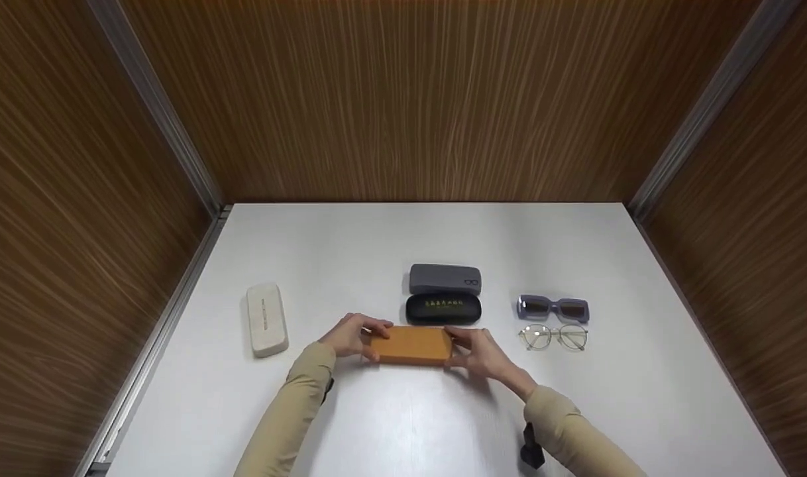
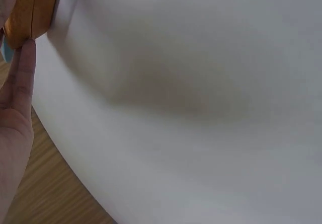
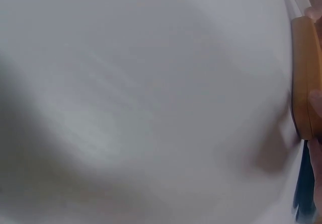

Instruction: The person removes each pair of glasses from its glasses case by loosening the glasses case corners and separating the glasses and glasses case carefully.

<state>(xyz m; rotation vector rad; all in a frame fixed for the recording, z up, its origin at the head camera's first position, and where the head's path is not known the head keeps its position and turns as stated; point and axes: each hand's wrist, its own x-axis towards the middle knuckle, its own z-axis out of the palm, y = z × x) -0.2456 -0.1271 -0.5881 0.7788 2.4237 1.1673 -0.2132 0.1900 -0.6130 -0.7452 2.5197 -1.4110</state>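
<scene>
An orange glasses case (image 1: 411, 346) lies closed on the white table, its long side facing me. At its left end my left hand (image 1: 352, 336) grips it, thumb on the near edge and fingers over the far one. The right hand (image 1: 481, 354) holds the opposite end in much the same way. Right behind the orange case lies a black glasses case (image 1: 443, 310) with yellow lettering, and behind that a dark grey one (image 1: 445, 280). Both wrist views catch only part of the orange case (image 2: 36, 10) at the frame's edge.
Off to the left lies a white glasses case (image 1: 267, 320). On the right, thick-framed purple-blue sunglasses (image 1: 536, 306) sit just behind thin-rimmed clear glasses (image 1: 539, 337). Wood-grain panels (image 1: 417, 99) enclose the table (image 1: 324, 238) at the back and sides.
</scene>
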